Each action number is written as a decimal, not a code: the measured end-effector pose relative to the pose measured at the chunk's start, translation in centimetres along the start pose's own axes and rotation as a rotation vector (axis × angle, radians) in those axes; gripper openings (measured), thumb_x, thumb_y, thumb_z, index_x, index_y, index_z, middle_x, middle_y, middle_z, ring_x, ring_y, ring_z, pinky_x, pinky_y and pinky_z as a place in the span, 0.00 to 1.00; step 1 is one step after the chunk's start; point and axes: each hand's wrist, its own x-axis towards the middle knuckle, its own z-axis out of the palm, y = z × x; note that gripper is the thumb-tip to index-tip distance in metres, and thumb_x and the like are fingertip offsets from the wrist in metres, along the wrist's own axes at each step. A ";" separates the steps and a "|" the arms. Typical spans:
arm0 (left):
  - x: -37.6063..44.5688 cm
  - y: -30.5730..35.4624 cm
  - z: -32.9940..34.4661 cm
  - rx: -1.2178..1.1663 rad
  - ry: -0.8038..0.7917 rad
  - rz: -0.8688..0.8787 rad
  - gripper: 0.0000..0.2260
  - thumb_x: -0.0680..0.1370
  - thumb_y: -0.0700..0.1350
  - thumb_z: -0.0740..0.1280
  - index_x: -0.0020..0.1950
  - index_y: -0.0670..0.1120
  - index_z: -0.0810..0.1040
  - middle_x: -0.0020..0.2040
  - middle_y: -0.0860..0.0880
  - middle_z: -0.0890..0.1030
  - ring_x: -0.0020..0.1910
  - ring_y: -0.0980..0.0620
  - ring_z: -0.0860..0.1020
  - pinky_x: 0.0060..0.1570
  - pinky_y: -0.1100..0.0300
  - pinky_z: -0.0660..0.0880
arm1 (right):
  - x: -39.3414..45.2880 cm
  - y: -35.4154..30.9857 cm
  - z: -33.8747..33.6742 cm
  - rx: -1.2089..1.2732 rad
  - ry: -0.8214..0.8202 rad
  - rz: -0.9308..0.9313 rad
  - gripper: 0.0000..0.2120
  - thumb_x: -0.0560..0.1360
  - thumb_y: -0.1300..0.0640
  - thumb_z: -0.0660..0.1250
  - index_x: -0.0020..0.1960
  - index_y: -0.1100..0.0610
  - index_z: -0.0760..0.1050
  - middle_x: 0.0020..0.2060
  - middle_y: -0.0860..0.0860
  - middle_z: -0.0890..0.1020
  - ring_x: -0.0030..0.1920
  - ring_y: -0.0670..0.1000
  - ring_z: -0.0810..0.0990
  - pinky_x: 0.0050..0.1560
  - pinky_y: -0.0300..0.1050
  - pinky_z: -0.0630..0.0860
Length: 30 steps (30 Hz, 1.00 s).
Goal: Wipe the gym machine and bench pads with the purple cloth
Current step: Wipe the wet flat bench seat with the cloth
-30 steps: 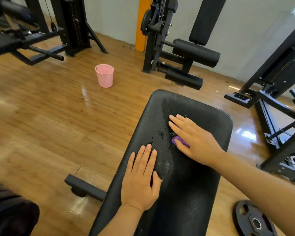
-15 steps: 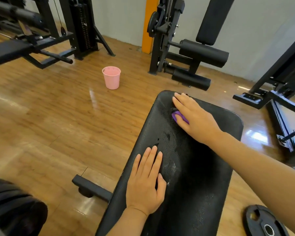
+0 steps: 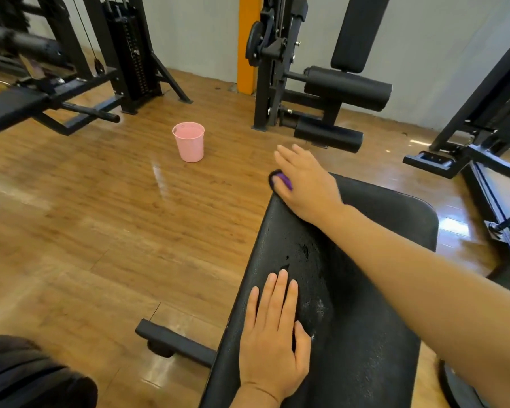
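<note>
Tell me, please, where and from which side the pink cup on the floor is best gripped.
Grip the pink cup around its upper wall, just below the rim, coming from the side. It stands upright and open on the floor, apart from the machines, and widens slightly toward the rim, so a wrapped hand likely will not slip upward.

The black bench pad [image 3: 365, 290] is stretching from six o'clock up toward one o'clock, its textured top glistening with wet patches. The purple cloth [image 3: 285, 181] is lying bunched at the pad's far left corner, mostly hidden, only a sliver peeking out.

Pink cup [image 3: 188, 141] on wooden floor [image 3: 86, 231], near orange pillar [image 3: 246, 42].
</note>
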 end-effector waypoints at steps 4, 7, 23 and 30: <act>0.1 -0.1 -0.1 -0.008 0.024 0.000 0.28 0.77 0.49 0.58 0.78 0.45 0.63 0.78 0.47 0.65 0.79 0.48 0.60 0.75 0.48 0.57 | -1.0 -0.8 0.8 -0.053 0.016 -0.045 0.27 0.83 0.47 0.56 0.78 0.58 0.59 0.78 0.53 0.60 0.78 0.55 0.57 0.76 0.47 0.52; 0.0 -0.1 0.0 -0.009 0.035 0.003 0.28 0.77 0.48 0.58 0.78 0.45 0.65 0.78 0.46 0.65 0.79 0.48 0.60 0.75 0.48 0.57 | -8.2 1.0 1.3 -0.093 0.030 -0.125 0.25 0.83 0.47 0.52 0.77 0.58 0.63 0.77 0.53 0.63 0.77 0.55 0.60 0.76 0.47 0.53; 0.1 0.0 0.0 -0.022 0.030 0.007 0.28 0.77 0.47 0.59 0.77 0.44 0.64 0.78 0.46 0.64 0.79 0.48 0.59 0.77 0.50 0.54 | -2.8 -1.3 2.8 -0.088 0.134 0.020 0.23 0.79 0.53 0.55 0.71 0.59 0.72 0.69 0.57 0.74 0.71 0.63 0.68 0.72 0.58 0.63; 0.1 0.0 0.0 -0.006 0.020 0.003 0.28 0.77 0.47 0.58 0.77 0.43 0.64 0.78 0.45 0.65 0.79 0.48 0.60 0.76 0.49 0.55 | -8.3 -0.3 1.6 -0.084 0.088 -0.082 0.25 0.81 0.49 0.59 0.76 0.57 0.66 0.75 0.56 0.66 0.76 0.59 0.60 0.75 0.53 0.55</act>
